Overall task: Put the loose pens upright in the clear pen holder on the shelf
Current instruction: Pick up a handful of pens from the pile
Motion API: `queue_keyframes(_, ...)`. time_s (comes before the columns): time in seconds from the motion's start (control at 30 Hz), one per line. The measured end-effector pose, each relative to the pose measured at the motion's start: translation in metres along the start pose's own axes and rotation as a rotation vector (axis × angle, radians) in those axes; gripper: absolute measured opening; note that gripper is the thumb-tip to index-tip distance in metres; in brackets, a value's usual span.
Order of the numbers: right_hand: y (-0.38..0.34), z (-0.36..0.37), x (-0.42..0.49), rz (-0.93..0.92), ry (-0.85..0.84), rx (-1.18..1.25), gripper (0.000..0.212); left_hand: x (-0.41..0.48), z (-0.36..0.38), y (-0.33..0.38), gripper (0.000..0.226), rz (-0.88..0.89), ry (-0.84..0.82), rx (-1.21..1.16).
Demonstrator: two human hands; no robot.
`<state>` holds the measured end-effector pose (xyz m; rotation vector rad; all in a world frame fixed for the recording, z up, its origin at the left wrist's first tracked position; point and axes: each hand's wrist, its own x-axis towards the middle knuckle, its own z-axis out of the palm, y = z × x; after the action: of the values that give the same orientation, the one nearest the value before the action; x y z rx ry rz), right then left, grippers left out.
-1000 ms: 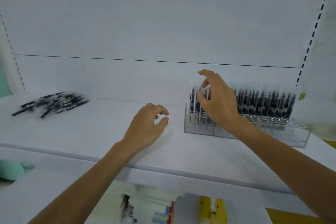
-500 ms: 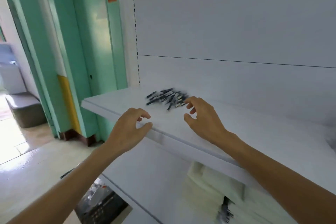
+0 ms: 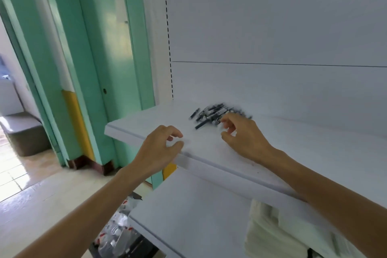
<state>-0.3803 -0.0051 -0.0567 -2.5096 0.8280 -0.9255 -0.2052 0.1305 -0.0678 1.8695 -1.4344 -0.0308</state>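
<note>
A heap of loose black pens (image 3: 211,114) lies on the white shelf (image 3: 293,148) near its left end, blurred by motion. My right hand (image 3: 240,136) hovers right at the near side of the heap, its fingers apart and curved, the fingertips touching or almost touching the nearest pens. My left hand (image 3: 161,146) hangs over the shelf's front edge, left of the heap, fingers loosely curled and holding nothing. The clear pen holder is out of view.
The shelf's white back panel rises behind the pens. A lower white shelf (image 3: 188,216) juts out below, with pale folded goods (image 3: 270,230) at its right. A green door frame (image 3: 88,69) and tiled floor (image 3: 31,195) lie to the left.
The view has swung left, from the pen holder to the pen heap. My right hand left the holder and reached to the heap's edge. My left hand stayed near the shelf's front edge.
</note>
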Motion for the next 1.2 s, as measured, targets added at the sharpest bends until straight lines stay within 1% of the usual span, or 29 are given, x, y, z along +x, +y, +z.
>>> queue_keyframes(0.1, 0.013, -0.006, 0.032, 0.014, 0.012, -0.016, 0.026, 0.036, 0.018, -0.012, 0.009, 0.004, -0.035, -0.004)
queue_keyframes(0.17, 0.021, -0.009, 0.055, 0.026, 0.013, -0.031, 0.026, 0.062, 0.026, -0.022, 0.014, -0.006, -0.066, 0.023)
queue_keyframes(0.27, 0.033, -0.008, 0.085, 0.061, 0.038, -0.017, 0.025, 0.105, 0.029, -0.036, 0.018, 0.027, -0.094, 0.068)
queue_keyframes(0.37, 0.043, -0.001, 0.108, 0.058, 0.052, -0.017, 0.024, 0.140, 0.033, -0.048, 0.019, 0.034, -0.072, 0.050)
queue_keyframes(0.47, 0.049, 0.009, 0.126, 0.085, 0.042, -0.040, 0.023, 0.166, 0.044, -0.057, 0.021, 0.023, -0.130, 0.038)
queue_keyframes(0.67, 0.046, 0.039, 0.161, 0.149, 0.047, -0.108, 0.026, 0.218, 0.062, -0.070, 0.022, 0.133, -0.235, 0.100)
queue_keyframes(0.77, 0.041, 0.051, 0.176, 0.189, 0.031, -0.176, 0.027, 0.234, 0.069, -0.074, 0.027, 0.164, -0.285, 0.112)
queue_keyframes(0.87, 0.038, 0.059, 0.188, 0.247, 0.031, -0.225, 0.026, 0.247, 0.074, -0.081, 0.038, 0.146, -0.343, 0.120)
queue_keyframes(1.03, 0.033, 0.072, 0.197, 0.278, -0.006, -0.309, 0.024, 0.258, 0.067, -0.098, 0.036, 0.080, -0.444, 0.014)
queue_keyframes(1.1, 0.029, 0.078, 0.201, 0.287, -0.039, -0.369, 0.023, 0.257, 0.061, -0.104, 0.039, 0.106, -0.471, 0.009)
queue_keyframes(1.2, 0.024, 0.088, 0.204, 0.320, -0.097, -0.480, 0.019, 0.255, 0.057, -0.110, 0.039, 0.156, -0.457, 0.033)
